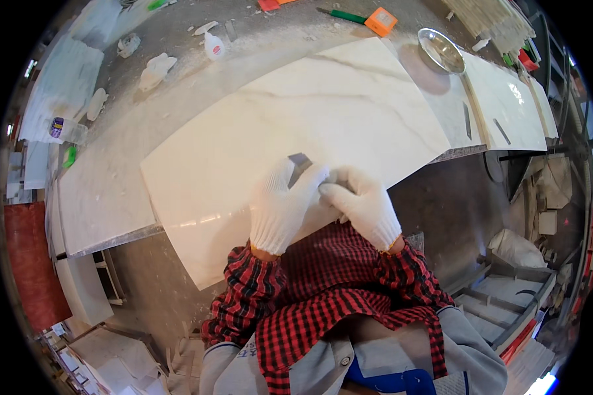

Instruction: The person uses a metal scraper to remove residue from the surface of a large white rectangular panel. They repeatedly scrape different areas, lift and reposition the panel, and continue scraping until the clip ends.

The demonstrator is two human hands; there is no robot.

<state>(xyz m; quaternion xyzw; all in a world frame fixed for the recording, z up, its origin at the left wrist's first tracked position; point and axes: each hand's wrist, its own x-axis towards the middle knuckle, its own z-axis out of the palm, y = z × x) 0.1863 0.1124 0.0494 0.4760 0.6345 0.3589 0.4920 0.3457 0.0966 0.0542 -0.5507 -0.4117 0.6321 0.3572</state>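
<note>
Both my hands wear white knit gloves and meet over the near edge of a large white marble-look slab [296, 125]. My left hand [282, 204] pinches a small grey block [299, 162] that stands against the slab's surface. Close beside it, my right hand [361, 203] has its fingers curled toward the left hand's fingertips; a bit of grey shows at those fingertips, and whether it holds anything I cannot tell. Red-and-black checked sleeves cover both forearms.
The slab lies on a dusty stone workbench [105, 197]. At the back are a metal bowl [441, 51], an orange block [381, 21], a green-handled tool [341, 15], a small squeeze bottle [213, 46] and spare white gloves [155, 70]. Stone offcuts lie on the floor at right [507, 296].
</note>
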